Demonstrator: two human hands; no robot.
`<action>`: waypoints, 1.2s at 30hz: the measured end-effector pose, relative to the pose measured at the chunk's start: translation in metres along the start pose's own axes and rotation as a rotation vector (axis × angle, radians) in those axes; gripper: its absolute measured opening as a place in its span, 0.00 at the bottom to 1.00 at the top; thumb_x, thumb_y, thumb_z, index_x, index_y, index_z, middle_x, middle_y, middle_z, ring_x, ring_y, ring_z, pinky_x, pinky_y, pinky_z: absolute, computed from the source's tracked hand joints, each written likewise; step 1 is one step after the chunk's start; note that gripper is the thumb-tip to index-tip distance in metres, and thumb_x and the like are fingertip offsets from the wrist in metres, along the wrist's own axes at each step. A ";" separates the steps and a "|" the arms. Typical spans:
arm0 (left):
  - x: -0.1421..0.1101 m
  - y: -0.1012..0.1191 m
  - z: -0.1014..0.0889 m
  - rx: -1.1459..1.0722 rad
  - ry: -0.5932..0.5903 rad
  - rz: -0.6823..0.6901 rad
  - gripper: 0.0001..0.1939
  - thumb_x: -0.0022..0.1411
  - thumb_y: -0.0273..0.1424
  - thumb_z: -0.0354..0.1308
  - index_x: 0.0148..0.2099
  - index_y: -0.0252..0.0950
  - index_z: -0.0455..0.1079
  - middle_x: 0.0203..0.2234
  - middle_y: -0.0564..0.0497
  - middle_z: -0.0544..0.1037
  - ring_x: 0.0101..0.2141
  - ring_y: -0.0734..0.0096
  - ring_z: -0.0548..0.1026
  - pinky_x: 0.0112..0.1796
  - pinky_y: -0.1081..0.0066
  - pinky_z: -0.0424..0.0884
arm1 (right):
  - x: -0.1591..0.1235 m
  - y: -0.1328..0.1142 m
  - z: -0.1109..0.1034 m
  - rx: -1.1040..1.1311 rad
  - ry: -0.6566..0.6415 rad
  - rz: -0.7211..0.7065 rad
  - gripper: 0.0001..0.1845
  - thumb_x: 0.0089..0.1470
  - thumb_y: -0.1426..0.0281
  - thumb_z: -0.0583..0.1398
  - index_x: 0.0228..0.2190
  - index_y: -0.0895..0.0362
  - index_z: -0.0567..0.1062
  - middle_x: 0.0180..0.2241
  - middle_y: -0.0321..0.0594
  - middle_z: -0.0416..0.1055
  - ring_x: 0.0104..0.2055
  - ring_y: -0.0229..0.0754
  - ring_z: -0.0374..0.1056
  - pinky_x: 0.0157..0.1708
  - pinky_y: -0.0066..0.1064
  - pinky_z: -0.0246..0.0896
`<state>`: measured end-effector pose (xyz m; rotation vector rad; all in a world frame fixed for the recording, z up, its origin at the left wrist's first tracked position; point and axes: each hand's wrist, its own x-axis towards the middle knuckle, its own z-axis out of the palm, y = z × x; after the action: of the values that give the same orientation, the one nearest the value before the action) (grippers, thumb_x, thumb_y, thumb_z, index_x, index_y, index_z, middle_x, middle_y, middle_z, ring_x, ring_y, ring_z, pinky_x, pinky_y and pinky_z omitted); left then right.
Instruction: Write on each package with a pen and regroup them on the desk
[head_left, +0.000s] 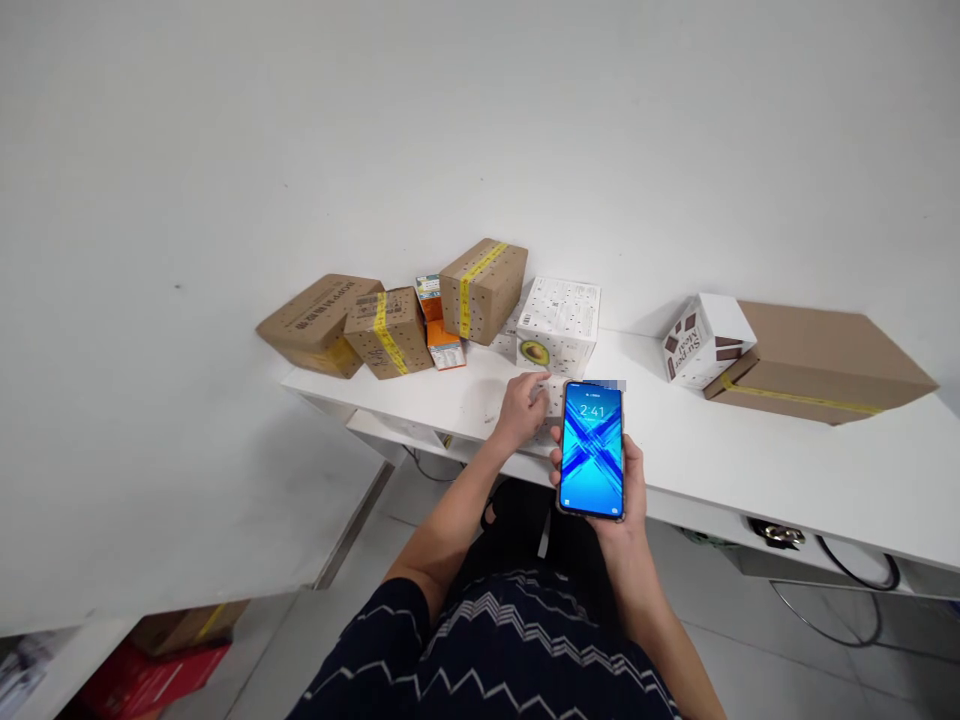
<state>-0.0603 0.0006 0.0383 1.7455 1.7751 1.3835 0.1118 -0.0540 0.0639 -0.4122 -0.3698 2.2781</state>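
My right hand [634,485] holds a smartphone [592,455] upright, its lit lock screen showing 2:41 over a blue crossed pattern. The fingers wrap round the phone's edges. Just left of it, my left hand [521,412] hovers at or touches a white dotted box [556,392] near the table's front edge; I cannot tell if there is contact. Its index finger points forward and the other fingers are loosely bent, with nothing visible in them. The phone and both hands hide part of that box. Behind it stands a larger white box [559,315] with an avocado picture.
On the white table [645,430] stand brown cartons with yellow tape [484,290], an orange box [442,330], a carton at left [319,315], a white "Super Meal" box [709,340] and a long carton [825,350]. Cables [855,575] hang below.
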 end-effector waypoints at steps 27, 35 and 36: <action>0.000 -0.002 0.004 0.024 0.005 -0.004 0.16 0.59 0.23 0.50 0.48 0.37 0.71 0.46 0.46 0.76 0.50 0.61 0.71 0.51 0.60 0.69 | -0.008 -0.117 -0.161 -2.245 1.345 -0.341 0.31 0.55 0.57 0.54 0.57 0.60 0.67 0.47 0.62 0.67 0.48 0.63 0.63 0.42 0.54 0.58; -0.001 -0.013 -0.022 -0.146 -0.192 -0.003 0.30 0.58 0.36 0.60 0.61 0.39 0.59 0.58 0.42 0.63 0.60 0.58 0.62 0.57 0.60 0.64 | 0.012 -0.114 -0.165 -2.101 1.266 -0.768 0.28 0.56 0.57 0.53 0.50 0.64 0.73 0.54 0.62 0.64 0.55 0.60 0.58 0.52 0.53 0.53; -0.003 -0.016 -0.028 -0.138 -0.250 0.012 0.37 0.55 0.38 0.63 0.64 0.39 0.55 0.60 0.41 0.60 0.61 0.56 0.60 0.59 0.58 0.61 | 0.015 -0.109 -0.162 -2.096 1.153 -0.812 0.28 0.57 0.58 0.52 0.48 0.66 0.74 0.50 0.63 0.67 0.53 0.58 0.61 0.52 0.50 0.53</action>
<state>-0.0905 -0.0106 0.0384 1.7699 1.5049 1.2006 0.2381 0.0504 -0.0437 -1.8362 -1.6579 -0.0876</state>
